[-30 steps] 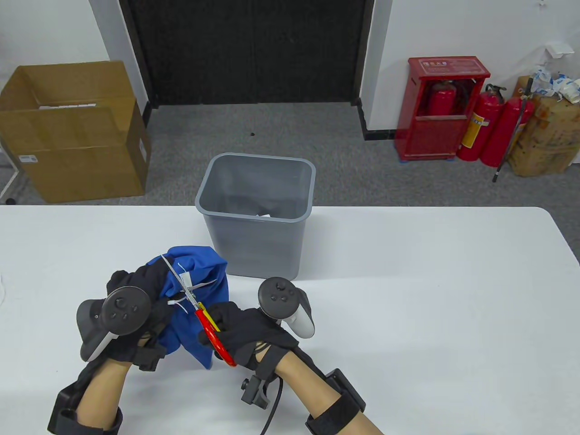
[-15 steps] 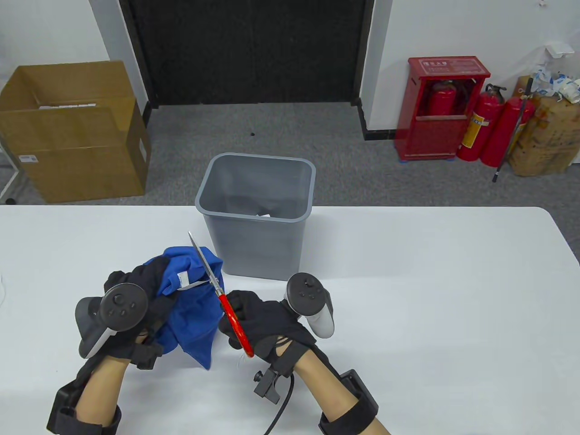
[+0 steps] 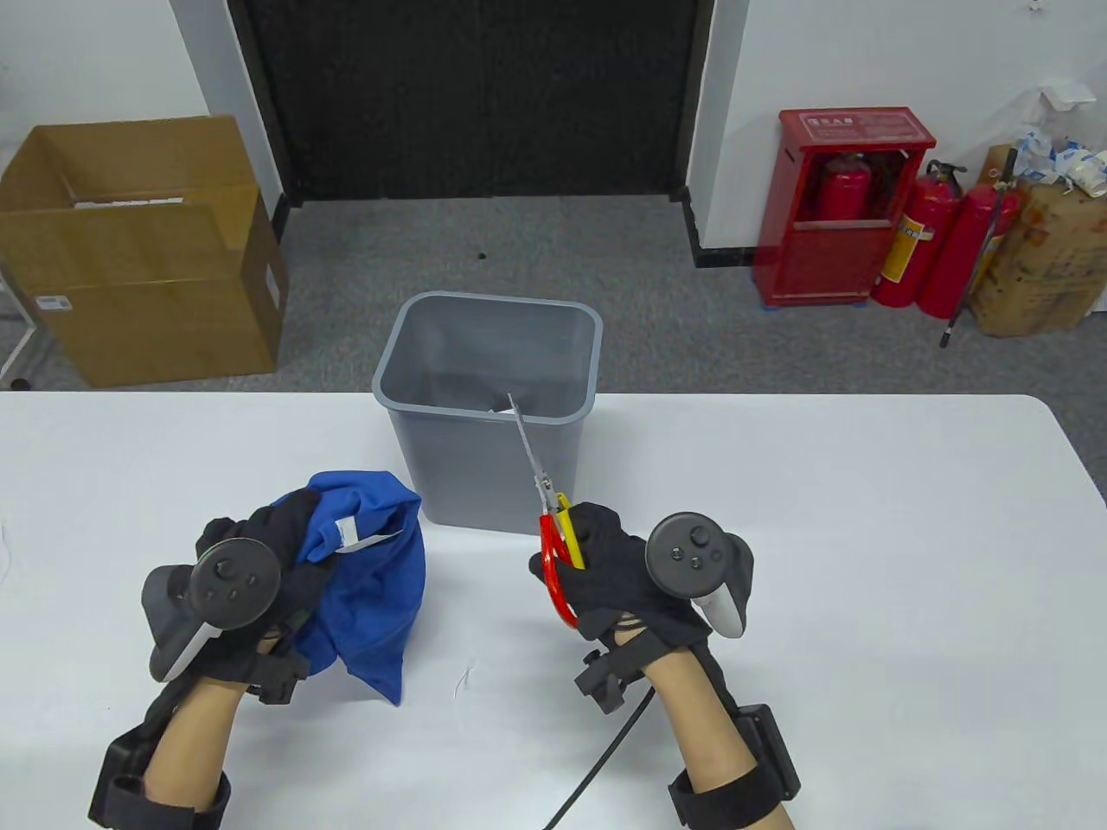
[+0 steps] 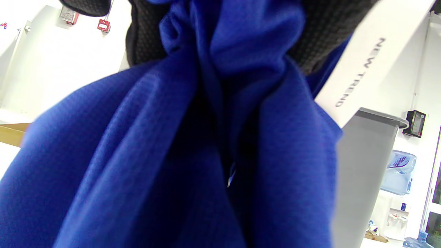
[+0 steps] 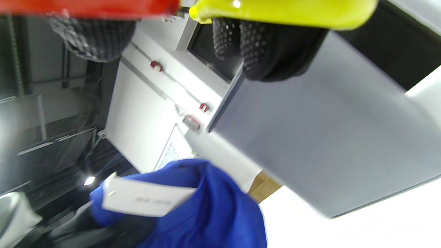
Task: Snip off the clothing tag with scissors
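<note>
I judge the blue garment [image 3: 372, 588] soft and limp, so my left hand [image 3: 251, 571] grips it bunched just left of the grey bin [image 3: 489, 415], hem on the table [image 3: 865, 536]; the stiff white tag [image 3: 367, 536], printed NEW TREND, lies on the fabric. My right hand [image 3: 640, 579] holds the red-and-yellow scissors [image 3: 549, 519] by the handles, blades together, well apart from it.

I've pulled my right hand [image 3: 636, 575] with the scissors [image 3: 549, 519] off the blue garment [image 3: 367, 575], swinging out toward three o'clock. The blades, which crossed the white tag [image 3: 367, 538] a second ago, are closed now and point to twelve o'clock at the grey bin [image 3: 484, 432].
</note>
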The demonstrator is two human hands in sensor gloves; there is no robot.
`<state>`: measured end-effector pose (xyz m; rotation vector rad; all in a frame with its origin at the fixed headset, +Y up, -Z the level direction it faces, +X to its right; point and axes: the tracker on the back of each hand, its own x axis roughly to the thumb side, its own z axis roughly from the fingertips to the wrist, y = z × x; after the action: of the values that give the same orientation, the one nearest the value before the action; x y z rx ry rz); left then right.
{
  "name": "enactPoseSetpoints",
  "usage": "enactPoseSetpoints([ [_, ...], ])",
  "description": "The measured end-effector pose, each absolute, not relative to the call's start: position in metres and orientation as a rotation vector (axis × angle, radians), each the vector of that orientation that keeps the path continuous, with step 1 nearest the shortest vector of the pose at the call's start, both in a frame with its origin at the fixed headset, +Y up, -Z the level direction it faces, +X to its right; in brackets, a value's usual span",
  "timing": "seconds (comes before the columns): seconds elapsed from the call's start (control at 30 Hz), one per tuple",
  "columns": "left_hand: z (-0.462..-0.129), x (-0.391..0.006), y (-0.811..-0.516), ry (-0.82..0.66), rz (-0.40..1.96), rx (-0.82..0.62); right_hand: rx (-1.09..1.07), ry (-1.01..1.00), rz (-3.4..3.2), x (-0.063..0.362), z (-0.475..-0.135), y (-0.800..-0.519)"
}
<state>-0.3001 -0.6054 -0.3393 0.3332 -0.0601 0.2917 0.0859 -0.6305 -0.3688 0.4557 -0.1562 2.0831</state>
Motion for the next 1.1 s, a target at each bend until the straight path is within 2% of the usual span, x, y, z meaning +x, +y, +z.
enactPoseSetpoints([
  [0.23, -0.34, -0.301, -0.607, -0.048, 0.286, 0.323, 0.257, -0.311, 2.153, 0.128, -0.375, -0.665],
  [0.43, -0.342, -0.303, -0.609, -0.034, 0.279, 0.313, 0.037, -0.305, 2.354, 0.158, -0.379, -0.693],
  [0.77, -0.344, -0.305, -0.611, -0.023, 0.271, 0.305, -0.25, -0.083, 2.885, 0.18, -0.389, -0.743],
  [1.1, -0.345, -0.307, -0.612, -0.014, 0.272, 0.303, -0.402, 0.094, 3.114, 0.189, -0.395, -0.766],
])
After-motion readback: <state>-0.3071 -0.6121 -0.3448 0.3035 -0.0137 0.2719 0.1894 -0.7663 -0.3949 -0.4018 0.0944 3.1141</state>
